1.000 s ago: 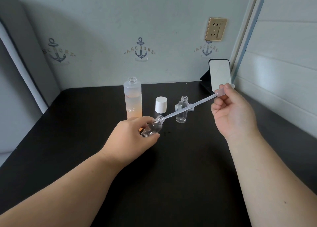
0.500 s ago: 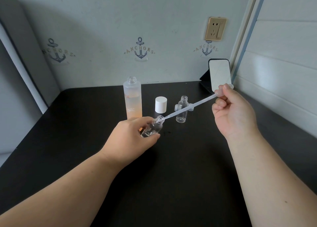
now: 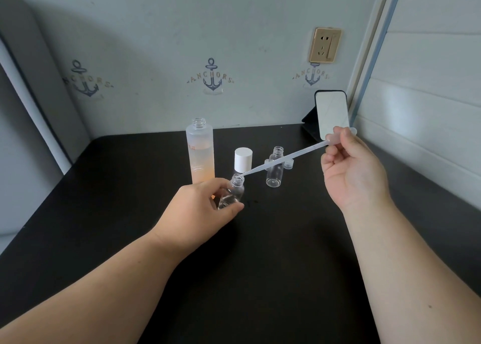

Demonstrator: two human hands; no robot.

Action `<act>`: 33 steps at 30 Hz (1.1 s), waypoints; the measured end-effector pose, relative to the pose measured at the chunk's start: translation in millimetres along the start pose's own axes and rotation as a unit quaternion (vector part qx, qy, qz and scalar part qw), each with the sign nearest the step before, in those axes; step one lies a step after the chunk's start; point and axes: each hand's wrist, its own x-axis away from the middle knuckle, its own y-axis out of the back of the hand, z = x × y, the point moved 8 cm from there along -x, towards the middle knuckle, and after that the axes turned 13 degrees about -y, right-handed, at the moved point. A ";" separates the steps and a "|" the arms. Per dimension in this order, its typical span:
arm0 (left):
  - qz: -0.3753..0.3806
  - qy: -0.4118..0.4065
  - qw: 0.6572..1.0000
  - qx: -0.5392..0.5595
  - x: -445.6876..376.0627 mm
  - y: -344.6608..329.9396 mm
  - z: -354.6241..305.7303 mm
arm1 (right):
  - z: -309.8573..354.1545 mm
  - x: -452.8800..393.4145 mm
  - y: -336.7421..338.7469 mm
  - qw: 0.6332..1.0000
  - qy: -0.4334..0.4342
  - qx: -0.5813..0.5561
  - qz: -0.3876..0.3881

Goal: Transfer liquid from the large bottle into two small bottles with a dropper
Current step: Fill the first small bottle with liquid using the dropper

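My left hand (image 3: pixel 200 208) grips a small clear bottle (image 3: pixel 233 191), tilted with its open neck toward the right. My right hand (image 3: pixel 351 172) pinches the bulb of a translucent plastic dropper (image 3: pixel 283 160); its tip sits at the mouth of that bottle. A second small clear bottle (image 3: pixel 275 170) stands upright and uncapped behind the dropper. The large frosted bottle (image 3: pixel 200 153) stands open at the back, about half full of pale orange liquid. Its white cap (image 3: pixel 243 159) stands beside it.
The black table (image 3: pixel 260 252) meets the wall at the back and a panelled wall on the right. A small mirror on a dark stand (image 3: pixel 331 113) sits in the back right corner. Two small clear caps (image 3: pixel 288 163) lie behind the second bottle.
My right hand has shifted slightly, keeping the dropper tip at the held bottle's mouth. My left hand and the bottles stay where they were.
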 end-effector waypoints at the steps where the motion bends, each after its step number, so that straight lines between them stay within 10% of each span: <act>1: 0.003 0.005 1.000 0.000 -0.1 -0.8 2.0 | -0.8 -0.2 0.2 1.000 -0.004 -0.004 0.002; 12: 0.014 0.009 0.998 0.055 1.9 -5.7 6.1 | -2.8 0.1 0.7 0.999 -0.027 -0.034 0.008; 20: -0.279 0.074 0.953 0.095 15.0 47.7 23.1 | -8.4 0.9 -1.6 0.997 -0.053 -0.062 0.006; 33: -0.145 0.134 0.974 0.113 -5.9 13.1 52.6 | -11.7 -0.3 -8.8 0.997 -0.049 -0.046 0.031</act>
